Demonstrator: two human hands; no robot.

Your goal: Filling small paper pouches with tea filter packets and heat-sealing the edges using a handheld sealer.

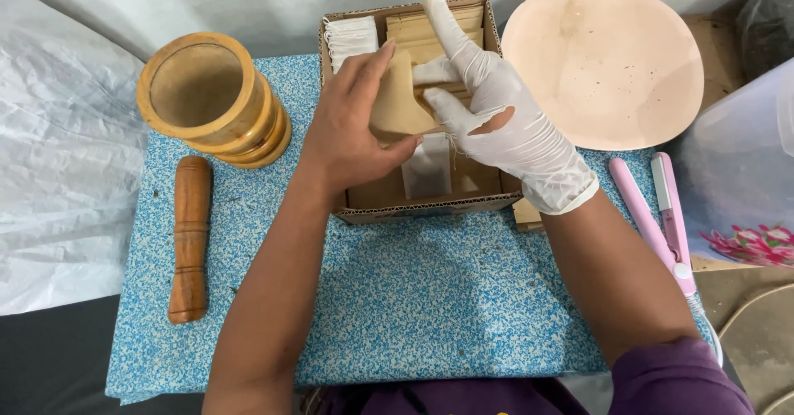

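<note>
An open cardboard box [413, 206] stands at the back middle of the blue speckled mat [413, 299]. It holds a stack of white filter bags [350, 38] at its far left and brown paper pouches [413, 28] behind. My bare left hand [347, 129] and my right hand [496, 109], in a white glove, are together over the box and hold one brown paper pouch [397, 109] between them. A white bag [428, 168] hangs from the pouch's lower end. The gloved index finger points up.
A wooden mortar [211, 96] stands at the mat's far left, its wooden pestle [190, 237] lying in front. A pale round plate [608, 63] sits at the far right. A pink hair straightener [662, 216] lies at the right edge. White plastic sheeting [58, 158] covers the left.
</note>
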